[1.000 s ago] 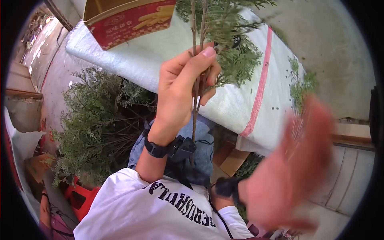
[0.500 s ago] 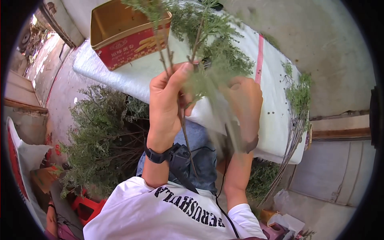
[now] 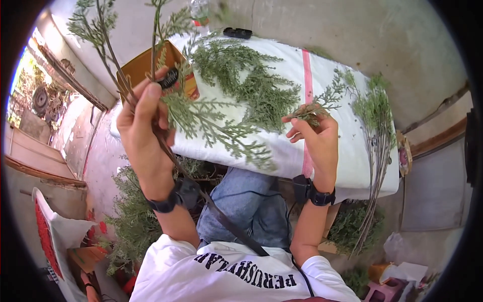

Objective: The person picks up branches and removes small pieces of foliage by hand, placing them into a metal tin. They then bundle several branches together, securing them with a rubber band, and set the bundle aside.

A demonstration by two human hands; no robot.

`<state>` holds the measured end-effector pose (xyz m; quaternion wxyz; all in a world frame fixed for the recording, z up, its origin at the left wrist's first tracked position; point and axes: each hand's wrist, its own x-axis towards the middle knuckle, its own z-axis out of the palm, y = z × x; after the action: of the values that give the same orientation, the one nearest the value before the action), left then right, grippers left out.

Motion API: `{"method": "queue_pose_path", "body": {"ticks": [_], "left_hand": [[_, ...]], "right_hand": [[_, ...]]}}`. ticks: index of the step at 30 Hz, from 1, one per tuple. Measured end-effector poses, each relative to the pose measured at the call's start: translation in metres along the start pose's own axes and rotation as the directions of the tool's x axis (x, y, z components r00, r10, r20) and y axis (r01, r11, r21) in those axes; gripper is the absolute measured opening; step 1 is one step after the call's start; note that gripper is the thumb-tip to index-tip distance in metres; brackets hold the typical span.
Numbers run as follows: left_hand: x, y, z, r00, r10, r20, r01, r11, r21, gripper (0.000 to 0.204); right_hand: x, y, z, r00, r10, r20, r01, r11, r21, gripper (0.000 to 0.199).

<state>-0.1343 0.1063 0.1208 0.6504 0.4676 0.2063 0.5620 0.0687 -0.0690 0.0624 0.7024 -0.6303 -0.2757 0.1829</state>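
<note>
Above the near left part of the white-covered table [image 3: 282, 153], the person's left hand [image 3: 142, 128] is closed round a few brown stems [image 3: 107, 27], thumb laid over them, leafy tops rising past the tin [image 3: 137, 63] and bare ends slanting down toward the lap. A feathery spray [image 3: 221, 126] reaches from beside that thumb across the gap between the hands; whether it grows from a gripped stem or is pinched separately, I cannot tell. A black round item [image 3: 169, 79] sits at the left fingertips, its kind unclear.

The right hand [image 3: 322, 141], over the middle of the table, holds a small sprig [image 3: 329, 98] between thumb and fingers, fingers loosely curled.

More cut greenery [image 3: 241, 65] lies between tin and red stripe [image 3: 307, 70], and a long-stemmed bundle [image 3: 375, 116] rests along the right edge, stems hanging over. A leafy heap [image 3: 133, 206] stands below on the left.

To handle this well, I would press the left thumb firmly where the stems cross, so none slides or twists, and pinch the sprig by its woody end rather than its soft leaves. Enough space between the hands spares the spray from snagging.
</note>
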Motion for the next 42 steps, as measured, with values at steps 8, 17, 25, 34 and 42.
{"method": "queue_pose_path", "body": {"ticks": [8, 17, 25, 34, 42], "left_hand": [[0.006, 0.014, 0.027, 0.978, 0.203, -0.047, -0.202, 0.979, 0.015, 0.024], [-0.051, -0.026, 0.023, 0.919, -0.264, 0.293, 0.073, 0.845, 0.53, 0.017], [-0.087, -0.066, 0.013, 0.598, -0.694, 0.401, 0.39, 0.689, 0.61, 0.018], [-0.113, -0.097, 0.009, 0.333, -0.753, 0.568, 0.401, 0.658, 0.637, 0.017], [-0.114, -0.106, 0.006, 0.37, -0.72, 0.588, 0.37, 0.694, 0.618, 0.015]], "right_hand": [[-0.018, 0.023, -0.013, 0.996, -0.088, 0.017, 0.08, 0.955, 0.287, 0.01], [-0.062, 0.009, -0.016, 0.999, 0.044, -0.024, -0.04, 0.988, 0.149, 0.015], [-0.093, -0.023, -0.043, 0.949, -0.24, -0.204, 0.2, 0.959, -0.202, 0.022], [-0.107, -0.006, -0.048, 0.959, -0.17, 0.228, 0.257, 0.864, -0.433, 0.028], [-0.113, -0.003, -0.05, 0.971, 0.239, 0.017, -0.227, 0.94, -0.256, 0.027]]}}
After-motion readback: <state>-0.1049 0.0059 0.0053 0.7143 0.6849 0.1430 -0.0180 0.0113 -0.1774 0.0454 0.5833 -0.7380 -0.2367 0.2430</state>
